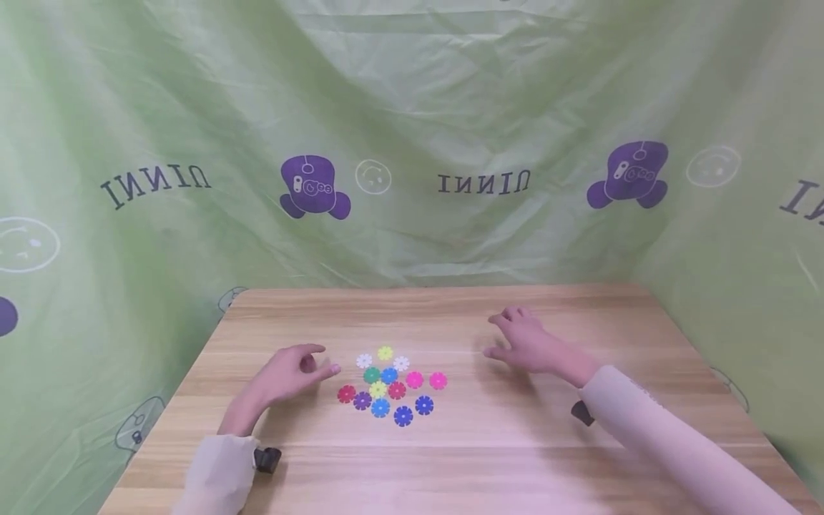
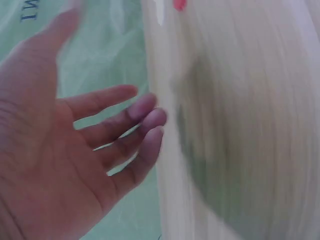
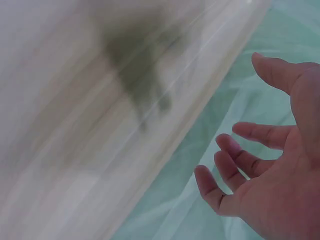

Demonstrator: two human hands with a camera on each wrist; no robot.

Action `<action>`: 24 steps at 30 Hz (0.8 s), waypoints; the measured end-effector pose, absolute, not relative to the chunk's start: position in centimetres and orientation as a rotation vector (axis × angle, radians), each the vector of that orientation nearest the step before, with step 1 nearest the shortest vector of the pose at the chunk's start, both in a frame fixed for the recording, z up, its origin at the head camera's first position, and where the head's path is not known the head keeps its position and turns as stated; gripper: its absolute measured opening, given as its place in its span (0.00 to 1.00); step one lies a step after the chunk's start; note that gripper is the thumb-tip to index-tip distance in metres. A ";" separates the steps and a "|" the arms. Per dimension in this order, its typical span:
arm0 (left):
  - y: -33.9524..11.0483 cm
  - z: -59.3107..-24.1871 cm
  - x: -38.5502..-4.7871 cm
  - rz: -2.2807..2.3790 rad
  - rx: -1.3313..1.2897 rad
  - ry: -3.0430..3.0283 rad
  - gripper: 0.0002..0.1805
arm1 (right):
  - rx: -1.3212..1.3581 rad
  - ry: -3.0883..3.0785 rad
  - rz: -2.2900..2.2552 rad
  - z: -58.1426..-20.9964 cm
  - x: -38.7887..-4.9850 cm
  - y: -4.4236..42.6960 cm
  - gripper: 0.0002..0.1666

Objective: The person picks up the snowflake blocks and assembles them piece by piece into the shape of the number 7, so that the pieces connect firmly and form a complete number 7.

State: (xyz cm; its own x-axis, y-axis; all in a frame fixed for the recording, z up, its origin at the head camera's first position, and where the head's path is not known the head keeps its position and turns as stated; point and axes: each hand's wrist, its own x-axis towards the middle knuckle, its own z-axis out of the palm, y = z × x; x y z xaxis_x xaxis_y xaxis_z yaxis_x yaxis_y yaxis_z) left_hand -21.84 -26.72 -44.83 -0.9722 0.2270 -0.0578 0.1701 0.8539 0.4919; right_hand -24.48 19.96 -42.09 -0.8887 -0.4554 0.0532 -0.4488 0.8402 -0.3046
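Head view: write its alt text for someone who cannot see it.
A person's empty left hand and right hand hover on either side of colorful flower-shaped discs spread on a wood-grain table, the left hand closer to them. Behind hangs a green cloth printed with purple figures, smiley faces and lettering.

And there's the pale green fabric curtain point(image 1: 399, 93), creased, showing purple cartoon prints point(image 1: 309, 179) and dark lettering point(image 1: 484, 183), behind a light wood-grain tabletop point(image 1: 399, 476)!
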 end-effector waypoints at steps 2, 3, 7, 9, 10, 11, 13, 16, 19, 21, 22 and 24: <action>-26.3 -44.8 -21.6 0.823 0.333 2.878 0.41 | -0.741 2.965 -0.559 -42.3 -24.3 19.1 0.41; -26.2 -44.8 -21.4 0.845 0.347 2.860 0.39 | -0.739 2.947 -0.603 -42.4 -24.3 18.7 0.40; -25.7 -45.0 -20.8 0.921 0.416 2.778 0.33 | -0.716 2.884 -0.713 -43.0 -23.9 16.9 0.36; -25.5 -45.0 -20.7 0.950 0.432 2.753 0.32 | -0.723 2.848 -0.750 -43.3 -23.8 15.9 0.34; -25.5 -45.1 -20.6 0.965 0.435 2.744 0.32 | -0.736 2.834 -0.760 -43.5 -23.7 15.4 0.33; -25.4 -45.1 -20.5 0.979 0.434 2.737 0.32 | -0.758 2.822 -0.769 -43.6 -23.6 14.9 0.32; -25.3 -45.2 -20.3 0.998 0.427 2.725 0.33 | -0.806 2.801 -0.777 -44.0 -23.3 14.1 0.30; -25.1 -45.4 -20.1 1.017 0.411 2.704 0.33 | -0.859 2.780 -0.772 -44.4 -23.1 13.3 0.29; -24.7 -45.7 -20.1 1.020 0.399 2.698 0.32 | -0.834 2.758 -0.777 -44.9 -22.9 12.9 0.33; -24.5 -45.8 -20.1 1.033 0.384 2.701 0.31 | -0.800 2.755 -0.789 -45.3 -22.8 12.6 0.36; -24.4 -45.9 -20.0 1.039 0.375 2.707 0.31 | -0.783 2.758 -0.787 -45.5 -22.7 12.5 0.37; -24.2 -46.2 -19.9 1.051 0.367 2.714 0.31 | -0.758 2.753 -0.787 -46.0 -22.4 12.3 0.38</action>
